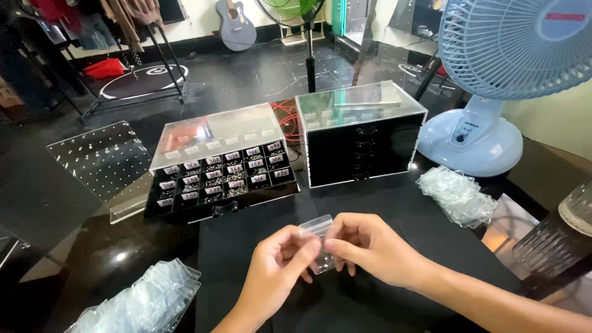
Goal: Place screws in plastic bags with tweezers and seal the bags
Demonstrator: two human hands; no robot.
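- Nearest, the left hand (277,262) and right hand (364,246) pinch a small clear zip bag (318,237) between fingertips, above the table's (382,203) near edge.
- Loose bag piles lie at the near-left corner (145,302) and right edge (457,194).
- Farther back, an open compartment drawer (223,179) sits beside a black drawer cabinet (361,135).
- A fan (487,92) stands at the far-right corner.

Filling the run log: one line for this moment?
left hand: pinches small clear bag | right hand: pinches same bag | pulled-out compartment drawer behind
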